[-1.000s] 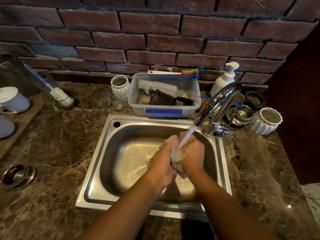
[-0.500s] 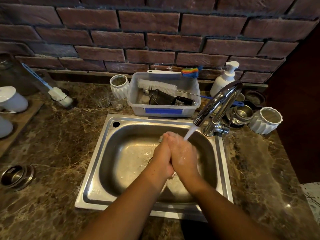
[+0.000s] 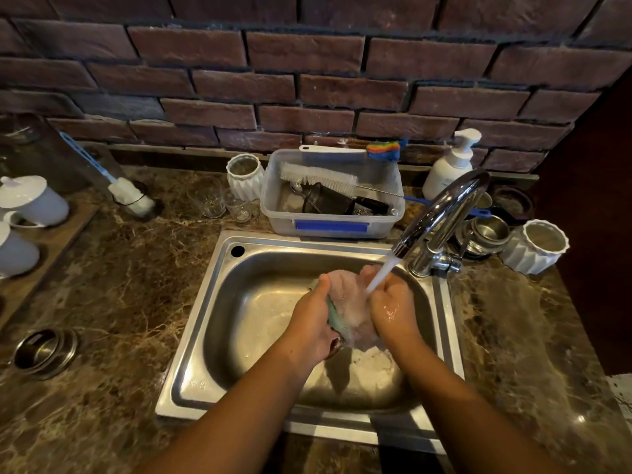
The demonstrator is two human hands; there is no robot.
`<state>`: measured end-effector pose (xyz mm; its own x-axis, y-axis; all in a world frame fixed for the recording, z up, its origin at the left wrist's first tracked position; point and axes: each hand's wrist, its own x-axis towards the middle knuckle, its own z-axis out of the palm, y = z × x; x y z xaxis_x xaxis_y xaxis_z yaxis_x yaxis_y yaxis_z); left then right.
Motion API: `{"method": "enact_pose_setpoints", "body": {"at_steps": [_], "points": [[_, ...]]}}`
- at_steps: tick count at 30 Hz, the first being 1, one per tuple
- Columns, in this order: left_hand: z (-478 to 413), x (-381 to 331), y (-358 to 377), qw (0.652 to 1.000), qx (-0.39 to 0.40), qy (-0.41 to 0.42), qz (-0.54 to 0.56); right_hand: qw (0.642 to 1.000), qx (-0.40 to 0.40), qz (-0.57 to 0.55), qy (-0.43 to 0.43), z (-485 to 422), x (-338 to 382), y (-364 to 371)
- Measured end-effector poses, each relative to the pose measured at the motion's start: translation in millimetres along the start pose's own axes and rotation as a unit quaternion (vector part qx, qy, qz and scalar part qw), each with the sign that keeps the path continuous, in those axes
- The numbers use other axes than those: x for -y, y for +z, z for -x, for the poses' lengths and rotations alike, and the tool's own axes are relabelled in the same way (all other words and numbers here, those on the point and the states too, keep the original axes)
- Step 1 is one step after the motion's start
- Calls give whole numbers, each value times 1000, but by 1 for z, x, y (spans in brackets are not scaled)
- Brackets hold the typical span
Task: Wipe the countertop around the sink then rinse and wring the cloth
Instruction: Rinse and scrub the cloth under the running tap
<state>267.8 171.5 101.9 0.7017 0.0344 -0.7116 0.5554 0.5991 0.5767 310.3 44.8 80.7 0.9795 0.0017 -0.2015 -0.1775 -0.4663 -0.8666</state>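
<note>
A wet pale pink cloth [image 3: 349,302] with a green edge is held between both hands over the steel sink [image 3: 212,323]. My left hand [image 3: 313,323] grips its left side, thumb up. On the right side of the cloth my right hand [image 3: 393,311] grips it, wet and shiny. Water streams from the chrome faucet [image 3: 441,213] onto the cloth just by my right hand. The brown marble countertop [image 3: 123,289] surrounds the sink.
Behind the sink stands a clear plastic tub [image 3: 331,220] with brushes. A soap pump bottle [image 3: 449,165], steel bowls [image 3: 485,234] and a white ribbed cup [image 3: 535,246] sit at the right. Glasses [image 3: 208,198], white mugs [image 3: 34,200] and a steel ring [image 3: 44,350] lie left.
My hands were pressed together around the cloth half a second ago. They have now drawn apart, spreading the cloth open under the running water.
</note>
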Motion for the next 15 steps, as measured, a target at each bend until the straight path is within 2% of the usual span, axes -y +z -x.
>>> {"method": "enact_pose_setpoints", "body": {"at_steps": [3, 5, 6, 8, 11, 15], "points": [[-1, 2, 15, 1000, 4, -17, 12, 983, 40, 153, -90, 22, 12, 28], [-2, 9, 22, 1000, 18, -10, 13, 979, 0, 196, -47, 34, 14, 45], [0, 13, 22, 1000, 23, -7, 20, 983, -43, 178, -15, 32, 13, 44], [4, 18, 13, 999, 39, -5, 34, 990, -72, 118, -28, 16, 4, 29], [14, 21, -7, 997, 77, -21, 16, 993, -24, 114, 24, -2, -10, 5], [13, 19, -14, 998, 58, 8, -33, 997, 28, 6, 70, -15, -13, -6]]}}
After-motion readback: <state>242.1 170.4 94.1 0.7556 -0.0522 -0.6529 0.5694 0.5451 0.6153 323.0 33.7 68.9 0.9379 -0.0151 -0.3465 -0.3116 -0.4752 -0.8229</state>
